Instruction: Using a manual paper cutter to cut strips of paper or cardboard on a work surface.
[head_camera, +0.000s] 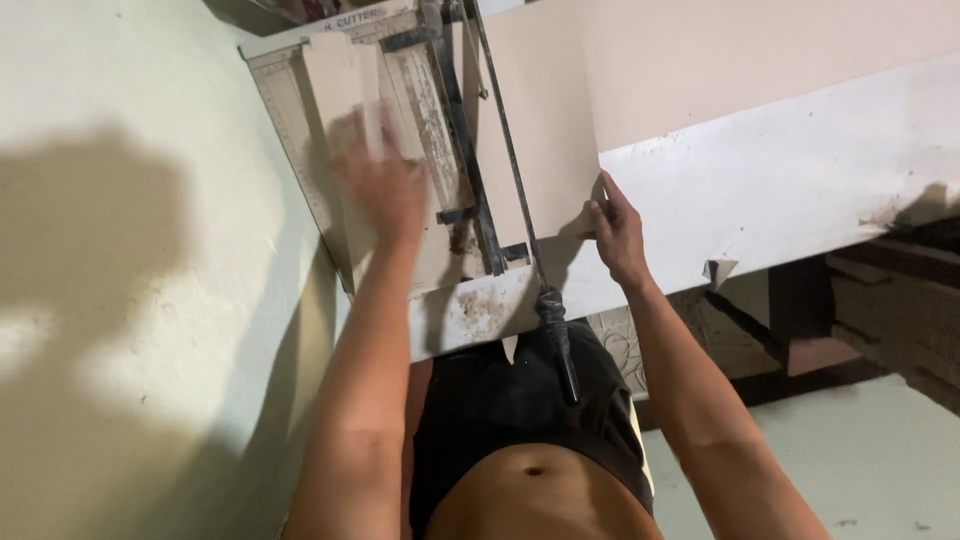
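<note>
Looking down from my head, I see a paper cutter (400, 150) at the upper middle of the frame, resting on a white bench (780, 190). My left hand (385, 180), blurred, lies flat and open on a pale strip of card (345, 75) on the cutter's ruled bed. My right hand (615, 230), at centre, has its grip closed on the lower corner of a large beige sheet (540, 120). The cutter's black-handled blade arm (555, 340) slants down toward my waist.

Both arms reach forward, left hand (385, 185) spread flat, right hand (617, 232) pinching.
</note>
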